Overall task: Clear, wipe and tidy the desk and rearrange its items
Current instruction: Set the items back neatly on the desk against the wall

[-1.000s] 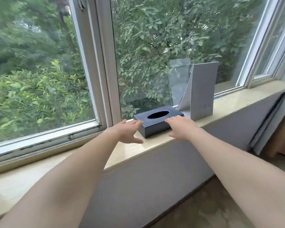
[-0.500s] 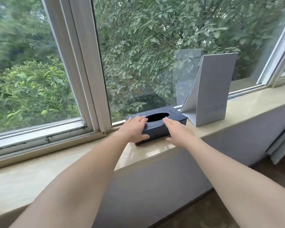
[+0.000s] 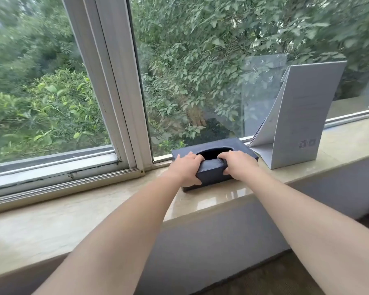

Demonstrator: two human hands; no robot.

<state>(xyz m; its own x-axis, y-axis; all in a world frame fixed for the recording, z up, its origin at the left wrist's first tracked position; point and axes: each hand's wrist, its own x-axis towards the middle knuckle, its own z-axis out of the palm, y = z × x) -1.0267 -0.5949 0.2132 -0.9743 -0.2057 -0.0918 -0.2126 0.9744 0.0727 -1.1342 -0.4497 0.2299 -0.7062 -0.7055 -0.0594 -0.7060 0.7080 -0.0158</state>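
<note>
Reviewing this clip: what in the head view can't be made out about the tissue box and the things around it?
- Tissue box: its contents; the oval opening is dark.
- Box's near face: partly covered by the left hand and right hand.
- Grey card stand: print and small square symbols too small and faint to read.
- Windowsill: both ends cut off by the frame edges.

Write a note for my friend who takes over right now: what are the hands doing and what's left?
Left hand: shut on the tissue box, fingers hooked into its top opening.
Right hand: same grip on the box's other side.
The box sits on the windowsill, by the glass. A folded card stands upright to its right, apart from it.
Done: box grasped.
Left: lift it, wipe, tidy; no cloth in view.
</note>
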